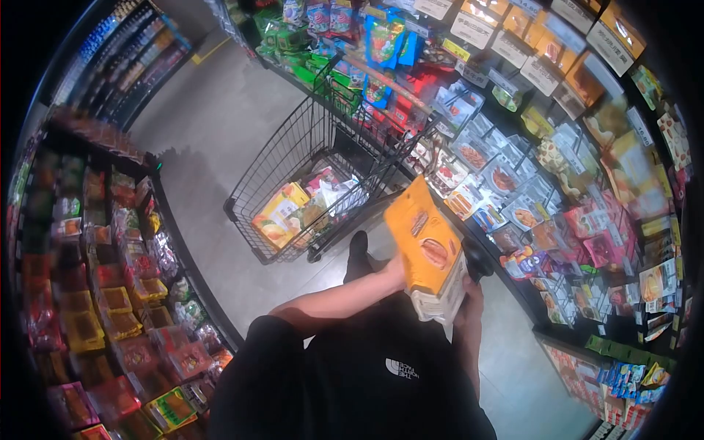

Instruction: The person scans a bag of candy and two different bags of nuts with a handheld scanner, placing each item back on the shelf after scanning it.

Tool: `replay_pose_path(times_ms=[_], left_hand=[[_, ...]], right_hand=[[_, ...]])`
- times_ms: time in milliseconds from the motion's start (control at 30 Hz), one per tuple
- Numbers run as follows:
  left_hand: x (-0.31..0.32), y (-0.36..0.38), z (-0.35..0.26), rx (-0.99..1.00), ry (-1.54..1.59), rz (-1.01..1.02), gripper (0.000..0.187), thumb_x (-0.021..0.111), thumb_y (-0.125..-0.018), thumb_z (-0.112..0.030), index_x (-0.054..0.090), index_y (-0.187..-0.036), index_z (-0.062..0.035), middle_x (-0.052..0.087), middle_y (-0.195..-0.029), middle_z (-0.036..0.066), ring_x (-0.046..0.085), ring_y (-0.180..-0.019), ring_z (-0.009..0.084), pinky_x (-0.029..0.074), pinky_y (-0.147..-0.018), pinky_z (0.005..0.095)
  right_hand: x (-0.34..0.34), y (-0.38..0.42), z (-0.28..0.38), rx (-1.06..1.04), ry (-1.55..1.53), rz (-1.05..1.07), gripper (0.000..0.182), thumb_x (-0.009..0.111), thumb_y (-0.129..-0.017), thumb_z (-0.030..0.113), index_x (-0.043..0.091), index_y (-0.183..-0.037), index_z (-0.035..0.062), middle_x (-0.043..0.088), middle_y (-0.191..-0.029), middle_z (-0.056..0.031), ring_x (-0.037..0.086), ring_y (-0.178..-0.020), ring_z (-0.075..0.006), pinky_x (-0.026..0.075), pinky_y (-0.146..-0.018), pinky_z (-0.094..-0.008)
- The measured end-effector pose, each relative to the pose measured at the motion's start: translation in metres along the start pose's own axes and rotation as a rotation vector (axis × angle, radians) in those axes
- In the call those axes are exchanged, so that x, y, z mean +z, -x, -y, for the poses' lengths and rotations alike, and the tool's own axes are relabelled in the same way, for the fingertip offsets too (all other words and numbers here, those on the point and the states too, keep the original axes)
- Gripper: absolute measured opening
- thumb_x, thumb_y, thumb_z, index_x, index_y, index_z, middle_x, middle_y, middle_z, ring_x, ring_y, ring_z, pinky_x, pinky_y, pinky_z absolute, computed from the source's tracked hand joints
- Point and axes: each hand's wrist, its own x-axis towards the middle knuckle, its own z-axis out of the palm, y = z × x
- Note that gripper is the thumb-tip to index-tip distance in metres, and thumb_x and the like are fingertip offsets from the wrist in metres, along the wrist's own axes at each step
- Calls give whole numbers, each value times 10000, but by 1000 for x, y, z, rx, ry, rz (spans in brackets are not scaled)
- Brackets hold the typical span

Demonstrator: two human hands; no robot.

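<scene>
An orange snack packet (429, 238) with a food picture on its front lies uppermost on a stack of similar packets (438, 302), whose pale edges show below it. My left hand (397, 270) supports the stack from the left, its fingers mostly hidden behind the orange front. On the opposite side, my right hand (470, 299) grips the edge of the stack, with its fingers partly visible. The packets are tilted in front of my chest, close to the shelf.
A black wire shopping cart (253, 194) with bagged goods (282, 213) stands ahead, slightly left. Packed snack racks (506, 176) line the right side. Shelves of packaged food (121, 308) run along the left. Grey floor (213, 125) lies between them.
</scene>
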Motion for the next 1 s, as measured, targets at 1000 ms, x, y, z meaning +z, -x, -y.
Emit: replay_pose_path(times_ms=[1000], left_hand=[[8,13,-123,697,-693,-432,833,584,-838,-170,144,-1540,-82,451,-1339,107,467,-1210,224,374,-1039,359]], right_hand=[[138,32,36,90,1020,151,280,741,-803,62,633,-1051,-9,725,-931,-89,691,-888,-164,528,-815,-307]])
